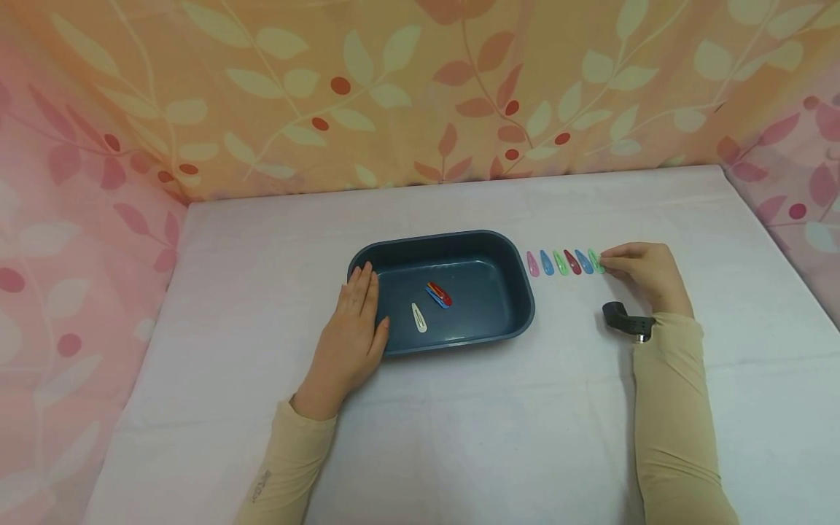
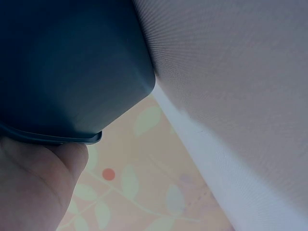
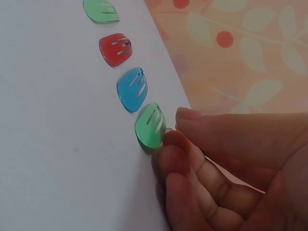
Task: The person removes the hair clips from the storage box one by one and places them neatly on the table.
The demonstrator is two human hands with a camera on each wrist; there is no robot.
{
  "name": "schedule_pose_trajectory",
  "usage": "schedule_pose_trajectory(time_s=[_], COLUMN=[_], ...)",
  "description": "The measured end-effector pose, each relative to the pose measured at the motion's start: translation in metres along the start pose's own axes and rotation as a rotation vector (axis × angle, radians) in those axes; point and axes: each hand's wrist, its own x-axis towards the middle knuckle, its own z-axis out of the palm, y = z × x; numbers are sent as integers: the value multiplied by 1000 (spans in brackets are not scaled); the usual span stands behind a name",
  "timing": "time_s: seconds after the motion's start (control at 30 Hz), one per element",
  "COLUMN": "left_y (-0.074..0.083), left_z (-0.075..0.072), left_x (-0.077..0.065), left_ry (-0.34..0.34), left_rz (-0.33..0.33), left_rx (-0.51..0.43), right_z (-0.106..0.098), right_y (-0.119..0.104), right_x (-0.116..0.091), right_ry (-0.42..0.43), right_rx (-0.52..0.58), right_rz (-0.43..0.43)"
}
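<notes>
Likely lining-up: right hand (image 1: 650, 275) at end green snap clip (image 3: 150, 127), pinch uncertain; left hand (image 1: 348, 332) rested straight-fingered on tray (image 1: 485, 310); clean release seemed due.

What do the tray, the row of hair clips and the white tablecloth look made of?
Tray: probably plastic, smooth and glossy; its floor reflects light. Hair clips: likely enamelled metal, thin with shiny coloured faces and slits, though plastic is possible. White tablecloth: seemingly woven fabric, matte, with creases.
</notes>
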Motion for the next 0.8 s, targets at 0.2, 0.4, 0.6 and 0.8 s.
schedule_pose_trajectory(time_s=[0.2, 0.4, 0.6, 0.8], left_y=[0, 1, 1, 1], left_z=[0, -1, -1, -1], left_x=[0, 1, 1, 1], left_ry=[-7, -15, -22, -9], left_rz=[-2, -6, -9, -2], left_rx=[2, 2, 8, 10], right_z=[-3, -6, -6, -8], right_y=[3, 3, 3, 0], right_x=[-1, -2, -1, -2], right_ry=[-16, -22, -19, -27], right_rx=[30, 63, 90, 94], right_rz=[12, 37, 51, 50])
